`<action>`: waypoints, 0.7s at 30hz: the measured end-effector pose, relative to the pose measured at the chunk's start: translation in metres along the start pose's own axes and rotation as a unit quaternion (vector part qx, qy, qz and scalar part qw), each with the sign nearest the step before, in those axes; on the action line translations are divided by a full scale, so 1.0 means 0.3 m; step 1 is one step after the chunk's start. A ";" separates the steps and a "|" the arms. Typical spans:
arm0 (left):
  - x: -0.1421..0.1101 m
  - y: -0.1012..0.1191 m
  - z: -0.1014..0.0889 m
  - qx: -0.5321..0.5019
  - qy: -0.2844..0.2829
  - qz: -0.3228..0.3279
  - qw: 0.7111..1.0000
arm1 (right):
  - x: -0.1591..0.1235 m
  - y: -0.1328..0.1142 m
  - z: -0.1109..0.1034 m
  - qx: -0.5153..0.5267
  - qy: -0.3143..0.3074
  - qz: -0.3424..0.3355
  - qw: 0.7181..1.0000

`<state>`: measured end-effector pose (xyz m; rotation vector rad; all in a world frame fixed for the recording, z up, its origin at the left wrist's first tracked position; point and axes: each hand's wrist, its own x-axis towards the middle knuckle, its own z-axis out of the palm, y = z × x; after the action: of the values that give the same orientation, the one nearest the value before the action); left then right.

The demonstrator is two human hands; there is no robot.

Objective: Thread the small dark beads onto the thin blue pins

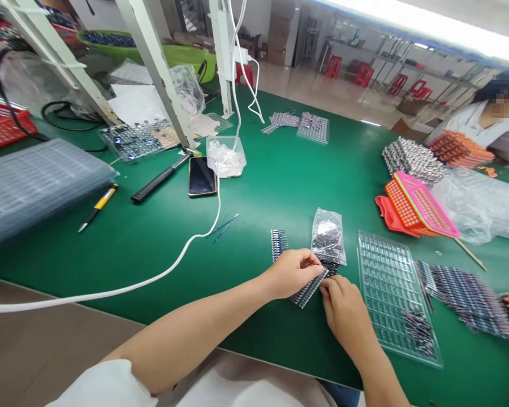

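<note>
Green counter (280, 192), near edge: flat grey-and-white ribbed strip (307, 292) slants between the hands, long axis near-left to far-right. Left hand (287, 275) closer, pinching its far end; right hand (345, 305) has bent fingers beside that end, can't tell if gripping. Strip sits just right of left palm, on its near-edge side

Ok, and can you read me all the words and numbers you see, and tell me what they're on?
There are none I can read.
Phone: dark screen, no words showing.
Yellow and black pen: any print is too small.
Plastic bag: its white patch is too blurred to read.
White papers: no readable writing.
</note>
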<state>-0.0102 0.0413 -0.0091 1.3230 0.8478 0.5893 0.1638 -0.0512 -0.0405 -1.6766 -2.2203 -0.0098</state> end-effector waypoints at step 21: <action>-0.105 0.017 0.082 -0.093 -0.075 0.049 0.992 | -0.043 -0.076 -0.055 0.190 0.238 0.149 0.941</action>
<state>-0.0079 0.0029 0.0027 1.2262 0.5933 0.6233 0.1502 -0.0736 -0.0241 -1.5701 -1.4917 0.0777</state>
